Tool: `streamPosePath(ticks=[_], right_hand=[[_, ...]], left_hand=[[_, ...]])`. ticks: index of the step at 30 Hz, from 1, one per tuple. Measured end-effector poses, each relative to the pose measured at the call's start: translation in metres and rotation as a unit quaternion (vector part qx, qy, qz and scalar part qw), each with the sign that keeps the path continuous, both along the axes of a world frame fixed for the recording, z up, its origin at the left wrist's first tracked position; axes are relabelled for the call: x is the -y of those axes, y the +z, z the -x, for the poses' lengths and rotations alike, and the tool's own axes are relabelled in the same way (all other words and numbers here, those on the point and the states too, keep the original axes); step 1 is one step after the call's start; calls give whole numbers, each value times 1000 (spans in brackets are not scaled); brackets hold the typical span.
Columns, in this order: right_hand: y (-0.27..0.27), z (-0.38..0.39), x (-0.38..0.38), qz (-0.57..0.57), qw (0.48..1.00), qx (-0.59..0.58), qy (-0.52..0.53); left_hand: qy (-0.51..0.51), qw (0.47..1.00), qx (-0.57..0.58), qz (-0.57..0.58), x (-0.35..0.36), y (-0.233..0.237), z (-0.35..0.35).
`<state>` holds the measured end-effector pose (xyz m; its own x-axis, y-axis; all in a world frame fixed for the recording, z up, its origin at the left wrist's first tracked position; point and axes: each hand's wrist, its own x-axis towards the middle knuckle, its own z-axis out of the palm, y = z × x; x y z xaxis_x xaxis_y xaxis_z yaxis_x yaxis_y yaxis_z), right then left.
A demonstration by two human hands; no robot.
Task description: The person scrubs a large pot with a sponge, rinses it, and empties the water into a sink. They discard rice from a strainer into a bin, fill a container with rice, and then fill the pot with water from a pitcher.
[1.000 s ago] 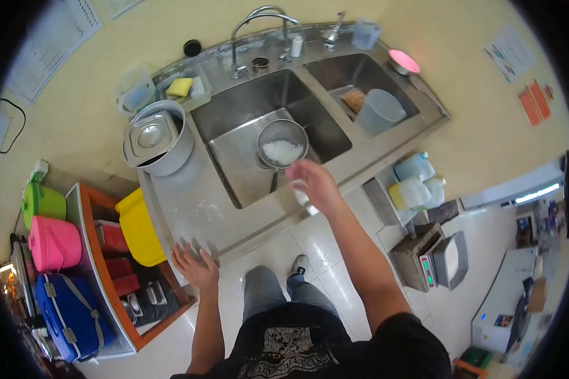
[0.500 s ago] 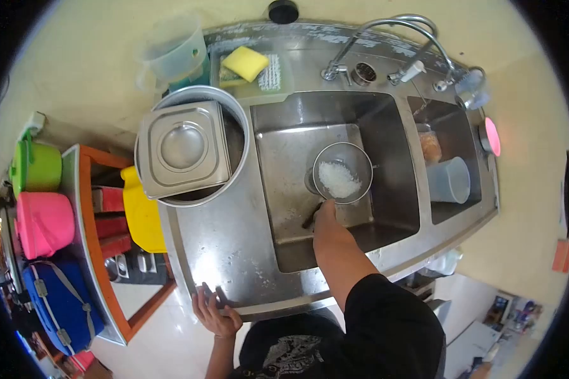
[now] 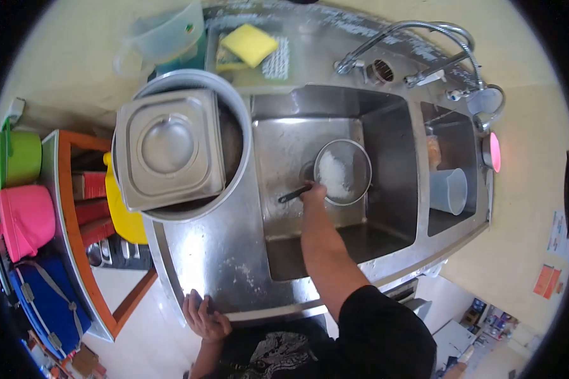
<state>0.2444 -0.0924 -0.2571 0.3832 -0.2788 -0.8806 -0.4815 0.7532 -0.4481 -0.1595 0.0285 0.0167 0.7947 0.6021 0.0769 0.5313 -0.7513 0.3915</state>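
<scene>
My right hand [image 3: 313,192] is closed round the black handle [image 3: 294,193] of a round sieve, near its rim. White, grainy stuff [image 3: 335,177] lies in the sieve [image 3: 358,165], heaped toward the handle side. The sieve is inside the large steel sink basin [image 3: 278,151], over its floor. My left hand [image 3: 207,318] rests at the front edge of the steel counter [image 3: 234,252], fingers apart and slightly bent, holding nothing.
Left of the basin, a big round pot [image 3: 241,139] holds a lidded steel container [image 3: 171,148]. Behind are a yellow sponge [image 3: 250,45] and a plastic jug [image 3: 171,35]. Taps [image 3: 411,79] arch over the back right. A translucent tub [image 3: 449,191] stands in the smaller basin.
My right hand has swung the sieve's handle round to the left, and the white grains have shifted toward the handle side. My left hand stays at the counter edge. The view has moved slightly.
</scene>
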Motion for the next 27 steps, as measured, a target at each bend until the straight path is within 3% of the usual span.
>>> streamPosePath(ticks=[1,3,6,8,10,12,14,15,17,20,27], right_hand=[[13,0,4,-13,999,-34,-20],[52,6,12,85,993,-56,64],[115,14,32,98,986,-36,126],[156,13,40,185,960,-26,210],[207,3,58,163,937,11,310],[244,-9,86,152,902,27,404],[288,-12,99,188,860,36,473],[298,-10,108,208,844,38,493],[315,-2,119,230,835,44,498],[322,16,144,240,820,60,516],[358,68,159,172,873,127,438]], left_hand=[[2,1000,10,-2,-1,1,-1],[12,1000,-10,16,-1,10,-5],[-1,999,37,24,-13,28,-41],[-108,978,101,149,-17,36,-71],[-182,964,91,170,-17,36,-119],[-233,941,57,238,-7,27,-166],[-306,925,-81,211,11,12,-206],[-307,925,-78,210,21,3,-220],[-396,884,-198,152,38,-8,-247],[-431,858,-264,85,60,-10,-267],[-419,863,-103,264,41,7,-221]])
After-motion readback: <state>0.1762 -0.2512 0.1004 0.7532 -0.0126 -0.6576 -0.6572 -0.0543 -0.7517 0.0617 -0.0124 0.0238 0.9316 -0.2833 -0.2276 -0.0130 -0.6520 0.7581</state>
